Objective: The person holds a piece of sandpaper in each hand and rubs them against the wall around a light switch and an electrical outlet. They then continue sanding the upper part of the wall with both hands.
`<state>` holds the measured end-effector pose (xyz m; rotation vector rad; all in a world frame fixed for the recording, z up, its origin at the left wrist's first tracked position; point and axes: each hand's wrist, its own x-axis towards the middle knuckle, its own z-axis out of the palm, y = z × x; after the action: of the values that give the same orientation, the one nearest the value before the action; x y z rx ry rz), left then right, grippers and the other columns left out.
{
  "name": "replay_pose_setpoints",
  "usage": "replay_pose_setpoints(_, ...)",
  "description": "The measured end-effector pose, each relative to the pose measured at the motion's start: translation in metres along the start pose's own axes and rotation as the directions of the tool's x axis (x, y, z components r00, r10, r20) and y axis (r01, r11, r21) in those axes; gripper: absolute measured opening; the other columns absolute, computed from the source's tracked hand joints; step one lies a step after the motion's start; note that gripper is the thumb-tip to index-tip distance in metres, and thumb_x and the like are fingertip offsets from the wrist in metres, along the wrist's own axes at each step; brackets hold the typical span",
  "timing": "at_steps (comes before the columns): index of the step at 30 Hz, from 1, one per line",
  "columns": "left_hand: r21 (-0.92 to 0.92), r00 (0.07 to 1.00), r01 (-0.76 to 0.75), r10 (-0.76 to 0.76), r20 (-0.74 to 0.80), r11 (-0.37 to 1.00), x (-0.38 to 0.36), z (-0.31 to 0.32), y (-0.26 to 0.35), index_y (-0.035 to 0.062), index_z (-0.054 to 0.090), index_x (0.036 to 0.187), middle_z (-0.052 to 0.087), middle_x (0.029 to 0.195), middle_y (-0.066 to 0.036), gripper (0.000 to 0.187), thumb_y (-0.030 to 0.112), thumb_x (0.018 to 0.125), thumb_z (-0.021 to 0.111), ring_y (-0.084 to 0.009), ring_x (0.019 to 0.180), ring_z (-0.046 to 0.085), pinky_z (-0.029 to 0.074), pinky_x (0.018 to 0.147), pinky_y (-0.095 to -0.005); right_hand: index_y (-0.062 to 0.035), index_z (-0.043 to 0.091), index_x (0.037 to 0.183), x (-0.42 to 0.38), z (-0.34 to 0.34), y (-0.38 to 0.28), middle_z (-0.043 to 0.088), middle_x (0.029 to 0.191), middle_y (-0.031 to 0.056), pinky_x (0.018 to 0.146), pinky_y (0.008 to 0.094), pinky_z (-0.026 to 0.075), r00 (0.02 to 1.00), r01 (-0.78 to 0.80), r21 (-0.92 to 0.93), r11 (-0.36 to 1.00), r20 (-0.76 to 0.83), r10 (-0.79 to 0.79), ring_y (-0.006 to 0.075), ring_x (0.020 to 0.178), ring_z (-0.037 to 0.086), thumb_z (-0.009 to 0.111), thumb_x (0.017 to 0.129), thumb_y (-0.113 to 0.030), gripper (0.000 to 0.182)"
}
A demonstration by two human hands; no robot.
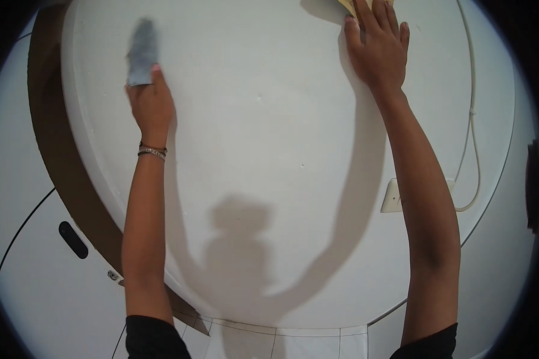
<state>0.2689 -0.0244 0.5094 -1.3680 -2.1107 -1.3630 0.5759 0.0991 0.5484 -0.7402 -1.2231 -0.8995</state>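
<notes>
My left hand [151, 106] is raised at the upper left, closed on a grey-blue cloth-like piece [142, 54]. That piece is flat and blurred by motion, with my thumb lying over its lower edge. Higher up on the right, my right hand [377, 57] reaches to the top of the view. Its fingers lie over a yellow sheet [345, 5], holding it at the white wall [257, 119]. Most of the sheet is cut off by the frame edge or hidden by my fingers.
A white socket plate [391, 196] sits on the wall behind my right forearm. A white cable [473, 113] runs down the right side. Brown trim [48, 90] borders the wall's left edge, beside a white door with a black handle [73, 239]. Floor tiles [305, 341] show below.
</notes>
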Motion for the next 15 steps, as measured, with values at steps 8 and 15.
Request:
replay_pose_setpoints(8, 0.249, 0.244, -0.950, 0.948, 0.206, 0.191, -0.166, 0.169, -0.066, 0.0233, 0.047, 0.129, 0.036, 0.141, -0.003, 0.049, 0.018, 0.081, 0.057, -0.0164, 0.130, 0.035, 0.019, 0.109, -0.0522, -0.0104, 0.046, 0.129, 0.000, 0.001, 0.003, 0.036, 0.140, 0.0160, 0.111, 0.0433, 0.014, 0.998, 0.013, 0.043, 0.999, -0.062, -0.010, 0.0273, 0.133, 0.028, 0.043, 0.088, -0.029, 0.045)
replay_pose_setpoints(15, 0.424, 0.794, -0.212, 0.408, -0.450, 0.880, 0.007, 0.049, -0.051, -0.0038, 0.054, 0.111, 0.053, 0.116, -0.020, 0.036, 0.027, 0.094, 0.044, -0.0315, 0.110, 0.049, 0.024, 0.106, -0.0429, -0.0100, 0.047, 0.128, -0.002, 0.002, 0.005, 0.037, 0.139, 0.0158, 0.110, 0.0431, 0.015, 0.998, 0.037, 0.066, 0.997, -0.050, -0.034, 0.0275, 0.133, 0.028, 0.045, 0.087, -0.027, 0.045)
